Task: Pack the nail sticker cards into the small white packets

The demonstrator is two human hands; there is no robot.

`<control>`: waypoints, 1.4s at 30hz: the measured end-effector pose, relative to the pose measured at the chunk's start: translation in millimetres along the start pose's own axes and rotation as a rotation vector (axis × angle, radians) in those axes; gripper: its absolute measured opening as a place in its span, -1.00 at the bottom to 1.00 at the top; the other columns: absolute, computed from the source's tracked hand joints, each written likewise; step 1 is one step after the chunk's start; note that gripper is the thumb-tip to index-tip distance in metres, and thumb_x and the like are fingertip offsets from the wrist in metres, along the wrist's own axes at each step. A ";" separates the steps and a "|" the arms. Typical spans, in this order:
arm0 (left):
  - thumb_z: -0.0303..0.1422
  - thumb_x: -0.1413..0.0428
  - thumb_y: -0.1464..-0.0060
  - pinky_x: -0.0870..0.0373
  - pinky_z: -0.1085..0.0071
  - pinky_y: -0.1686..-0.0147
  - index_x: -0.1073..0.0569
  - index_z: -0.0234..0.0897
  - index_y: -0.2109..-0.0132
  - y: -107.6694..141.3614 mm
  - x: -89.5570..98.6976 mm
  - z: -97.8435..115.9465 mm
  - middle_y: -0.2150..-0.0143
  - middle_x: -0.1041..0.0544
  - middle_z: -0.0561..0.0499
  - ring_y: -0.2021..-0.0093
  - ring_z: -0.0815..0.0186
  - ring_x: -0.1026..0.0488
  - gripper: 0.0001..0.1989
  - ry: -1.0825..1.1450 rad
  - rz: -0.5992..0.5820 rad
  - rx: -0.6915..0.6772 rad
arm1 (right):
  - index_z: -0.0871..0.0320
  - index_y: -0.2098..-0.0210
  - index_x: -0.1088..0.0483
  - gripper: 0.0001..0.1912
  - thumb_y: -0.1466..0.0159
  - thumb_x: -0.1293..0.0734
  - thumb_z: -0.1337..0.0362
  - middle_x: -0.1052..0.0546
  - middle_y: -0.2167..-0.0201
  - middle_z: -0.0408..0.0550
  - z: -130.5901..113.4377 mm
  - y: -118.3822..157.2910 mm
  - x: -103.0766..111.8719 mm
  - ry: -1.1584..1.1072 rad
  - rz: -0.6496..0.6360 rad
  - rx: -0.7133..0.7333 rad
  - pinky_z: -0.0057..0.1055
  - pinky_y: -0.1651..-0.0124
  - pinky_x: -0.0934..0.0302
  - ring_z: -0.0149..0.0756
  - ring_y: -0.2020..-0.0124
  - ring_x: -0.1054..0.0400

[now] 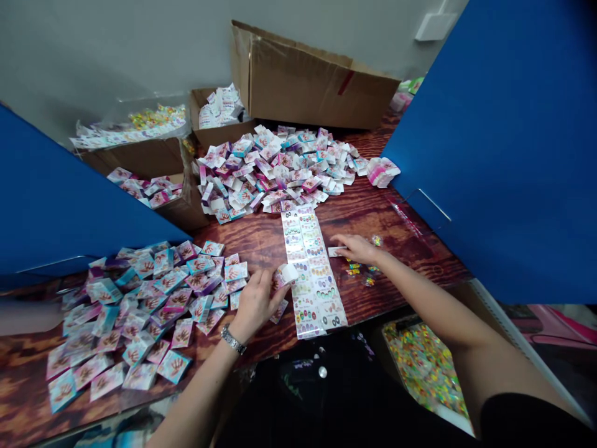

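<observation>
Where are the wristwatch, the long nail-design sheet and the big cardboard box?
Wristwatch (233, 340): head view, on its metal band.
Long nail-design sheet (313, 292): head view, on its printed face, mid-length.
Big cardboard box (317, 81): head view, on its outer wall behind the pile.

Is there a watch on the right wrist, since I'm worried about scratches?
No, the metal wristwatch sits on the left arm, and the right wrist is bare.

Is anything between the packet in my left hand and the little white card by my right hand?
Yes, the long printed strip of nail designs lies flat between the white packet in your left hand and the white card by your right hand.
</observation>
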State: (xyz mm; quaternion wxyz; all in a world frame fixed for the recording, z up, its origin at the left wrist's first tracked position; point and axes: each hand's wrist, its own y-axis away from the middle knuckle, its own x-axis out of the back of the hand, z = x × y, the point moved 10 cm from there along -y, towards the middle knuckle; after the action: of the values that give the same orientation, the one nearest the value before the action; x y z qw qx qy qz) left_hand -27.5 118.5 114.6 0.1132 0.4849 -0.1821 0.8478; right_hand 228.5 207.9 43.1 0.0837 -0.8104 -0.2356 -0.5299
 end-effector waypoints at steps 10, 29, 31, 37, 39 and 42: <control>-0.22 -0.08 -0.19 -0.37 0.30 0.20 -0.35 -0.36 -0.09 -6.6 -0.4 22.6 0.24 -0.45 -0.10 0.21 0.20 -0.40 -0.60 0.096 0.064 -0.054 | 0.07 0.09 -0.40 -0.78 -0.38 -0.18 0.20 -0.52 0.21 -0.05 -126.1 41.2 71.6 -0.177 0.302 0.141 -0.31 0.10 -0.25 -0.21 0.17 -0.39; -0.26 -0.15 -0.13 -0.40 0.20 0.11 -0.38 -0.39 -0.06 -4.3 1.1 34.3 0.13 -0.49 -0.17 0.13 0.14 -0.43 -0.60 0.180 0.010 -0.101 | 0.07 0.02 -0.43 -0.69 -0.32 -0.20 0.43 -0.51 0.04 0.02 -197.8 56.0 44.4 0.037 0.338 0.572 -0.21 0.04 -0.38 -0.22 0.06 -0.40; -0.27 -0.11 -0.16 -0.40 0.18 0.10 -0.35 -0.38 -0.08 -2.0 3.6 36.3 0.12 -0.47 -0.18 0.12 0.12 -0.41 -0.61 0.110 0.056 -0.123 | 0.10 -0.01 -0.41 -0.68 -0.30 -0.21 0.41 -0.49 0.02 0.04 -193.9 52.1 49.5 -0.147 0.311 0.479 -0.19 -0.04 -0.36 -0.19 0.00 -0.38; -0.28 -0.07 -0.20 -0.39 0.19 0.08 -0.26 -0.34 -0.15 2.7 3.4 44.5 0.03 -0.44 -0.18 0.09 0.14 -0.37 -0.59 0.096 0.126 -0.148 | 0.07 0.13 -0.43 -0.81 -0.28 -0.25 0.36 -0.53 0.25 -0.10 -151.1 41.9 37.0 -0.554 0.350 0.048 -0.32 0.16 -0.38 -0.30 0.23 -0.46; -0.29 -0.07 -0.21 -0.39 0.19 0.07 -0.23 -0.35 -0.17 3.7 0.3 48.7 0.01 -0.42 -0.21 0.06 0.13 -0.35 -0.56 0.090 0.123 -0.166 | 0.08 0.13 -0.41 -0.82 -0.27 -0.28 0.34 -0.50 0.22 -0.09 -141.8 41.8 25.4 -0.679 0.384 -0.018 -0.35 0.20 -0.39 -0.31 0.25 -0.46; -0.34 -0.06 -0.21 -0.39 0.19 0.08 -0.20 -0.39 -0.20 4.4 -4.5 52.8 0.01 -0.40 -0.24 0.07 0.12 -0.33 -0.54 0.049 0.106 -0.184 | 0.08 0.13 -0.39 -0.83 -0.26 -0.31 0.29 -0.43 0.15 -0.05 -138.6 43.7 11.7 -0.807 0.432 -0.066 -0.36 0.20 -0.40 -0.34 0.26 -0.46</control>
State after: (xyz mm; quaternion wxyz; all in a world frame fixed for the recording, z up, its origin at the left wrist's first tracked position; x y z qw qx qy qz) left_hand 14.3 92.4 134.3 0.1166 0.4411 -0.2819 0.8440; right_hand 139.3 119.6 117.4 0.0680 -0.9847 -0.0579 -0.1496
